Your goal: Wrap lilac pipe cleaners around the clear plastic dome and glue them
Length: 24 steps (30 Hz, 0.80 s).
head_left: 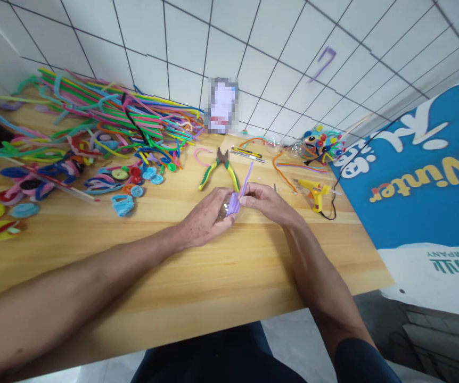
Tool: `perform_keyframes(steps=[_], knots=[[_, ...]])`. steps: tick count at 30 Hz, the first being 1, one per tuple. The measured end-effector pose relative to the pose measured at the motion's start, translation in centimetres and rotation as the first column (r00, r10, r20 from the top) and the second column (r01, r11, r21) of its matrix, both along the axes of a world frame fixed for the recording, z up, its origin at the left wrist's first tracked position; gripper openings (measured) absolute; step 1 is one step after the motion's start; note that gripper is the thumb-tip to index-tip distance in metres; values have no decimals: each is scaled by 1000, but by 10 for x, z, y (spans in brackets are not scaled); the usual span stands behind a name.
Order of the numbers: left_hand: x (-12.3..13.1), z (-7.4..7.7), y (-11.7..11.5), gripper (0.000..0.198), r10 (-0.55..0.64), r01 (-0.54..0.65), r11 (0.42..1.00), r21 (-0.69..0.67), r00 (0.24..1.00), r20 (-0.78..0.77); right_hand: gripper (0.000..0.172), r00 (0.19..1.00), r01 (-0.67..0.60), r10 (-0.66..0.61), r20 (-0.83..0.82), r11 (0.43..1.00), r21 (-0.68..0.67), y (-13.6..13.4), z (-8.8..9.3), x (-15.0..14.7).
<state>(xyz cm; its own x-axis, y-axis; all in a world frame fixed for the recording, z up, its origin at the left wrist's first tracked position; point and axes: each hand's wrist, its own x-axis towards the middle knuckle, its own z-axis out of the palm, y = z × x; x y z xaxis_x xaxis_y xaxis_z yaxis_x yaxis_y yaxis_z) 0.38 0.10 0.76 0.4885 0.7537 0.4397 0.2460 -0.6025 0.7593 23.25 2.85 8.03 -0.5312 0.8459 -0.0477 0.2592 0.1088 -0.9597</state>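
Fingers of the left hand (207, 215) hold a clear ball (223, 208), best kept steady; purple strands (233, 204) cover its right side, where the right hand (263, 202) pinches an upright stem (247, 178), best guided gently.

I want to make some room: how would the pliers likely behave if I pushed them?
The pliers probably won't roll, since they lie with handles spread wide. Their dark head looks metal, so they may feel heavy for their size.
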Motion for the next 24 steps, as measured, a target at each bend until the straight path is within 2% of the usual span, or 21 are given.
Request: perform_keyframes(steps=[4,10,14,17,24], knots=[[0,0,0,48,1,-1,1000,1,1000,-2,42,999,47,-47,15,999,19,-3,1,-3],[0,2,-1,47,1,0,1000,-14,1000,7,38,999,19,-18,30,1000,-14,-6,5,-3],[0,2,-1,46,0,0,1000,-18,1000,-1,37,995,85,-86,41,996,42,-7,3,-4],[-1,2,-1,46,5,-5,1000,-14,1000,10,37,995,90,-92,38,994,57,-6,2,-3],[1,0,0,48,11,-11,1000,-13,1000,6,40,992,125,-124,18,992,-17,-1,-4,0]])
